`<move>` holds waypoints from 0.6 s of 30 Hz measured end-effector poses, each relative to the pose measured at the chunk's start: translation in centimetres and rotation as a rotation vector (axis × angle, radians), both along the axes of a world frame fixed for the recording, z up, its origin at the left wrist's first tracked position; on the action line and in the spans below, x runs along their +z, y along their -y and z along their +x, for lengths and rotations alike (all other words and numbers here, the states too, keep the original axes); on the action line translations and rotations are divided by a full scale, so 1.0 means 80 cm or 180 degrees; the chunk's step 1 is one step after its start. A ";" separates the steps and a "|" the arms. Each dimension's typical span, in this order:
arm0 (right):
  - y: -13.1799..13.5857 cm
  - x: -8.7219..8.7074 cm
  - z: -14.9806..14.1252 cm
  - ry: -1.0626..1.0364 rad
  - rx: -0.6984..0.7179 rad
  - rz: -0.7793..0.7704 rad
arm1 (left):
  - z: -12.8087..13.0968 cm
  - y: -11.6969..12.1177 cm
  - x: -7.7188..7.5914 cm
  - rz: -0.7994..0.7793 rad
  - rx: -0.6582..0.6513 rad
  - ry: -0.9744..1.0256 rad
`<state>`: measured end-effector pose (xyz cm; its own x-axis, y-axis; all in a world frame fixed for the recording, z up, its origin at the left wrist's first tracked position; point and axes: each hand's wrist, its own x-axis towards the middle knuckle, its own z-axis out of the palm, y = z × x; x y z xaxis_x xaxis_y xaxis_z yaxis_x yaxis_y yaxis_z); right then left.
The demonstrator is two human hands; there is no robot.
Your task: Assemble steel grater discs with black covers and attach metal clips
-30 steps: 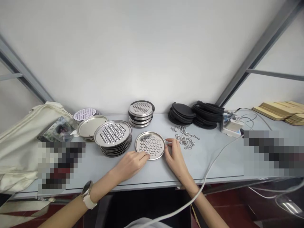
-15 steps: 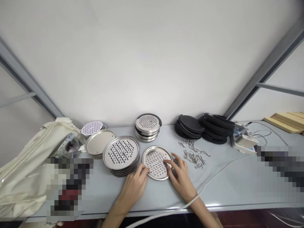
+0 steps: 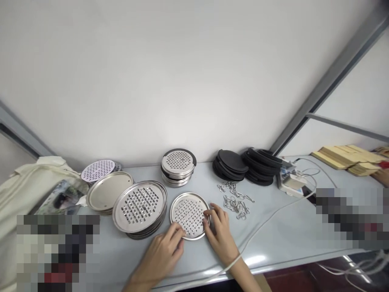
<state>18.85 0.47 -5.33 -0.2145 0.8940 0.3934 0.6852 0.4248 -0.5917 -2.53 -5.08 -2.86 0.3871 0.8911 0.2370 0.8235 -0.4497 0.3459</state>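
The left hand [image 3: 165, 248] is reaching to the lower-left rim of the round grater plate [image 3: 189, 215], its fingers bending together over the edge, the thumb sitting lower, just outside. The right hand [image 3: 219, 232] is touching the plate's right side, its fingers curving loosely and its thumb pointing up toward the rim. Both wrists are lying below the plate, the forearms slanting inward toward it.

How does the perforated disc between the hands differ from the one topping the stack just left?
The handled disc looks smaller, with finer holes; the stack-top disc looks larger, with coarser ones. The handled disc is on the table, left hand and right hand at it; the stack-top disc sits raised, untouched. Both: round, silvery, rimmed.
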 end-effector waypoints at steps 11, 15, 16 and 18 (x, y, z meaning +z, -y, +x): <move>-0.006 0.007 -0.001 -0.0276 0.0018 -0.0234 | -0.008 0.006 -0.002 0.0116 -0.0406 -0.0083; -0.009 0.012 -0.002 -0.0418 -0.0056 -0.0350 | -0.010 0.011 0.001 0.0218 -0.0544 -0.0167; -0.010 0.015 -0.003 -0.0417 -0.0038 -0.0373 | -0.011 0.012 0.001 0.0252 -0.0565 -0.0184; -0.013 0.022 -0.005 -0.0354 0.0048 -0.0441 | -0.012 0.013 -0.001 0.0330 -0.0596 -0.0195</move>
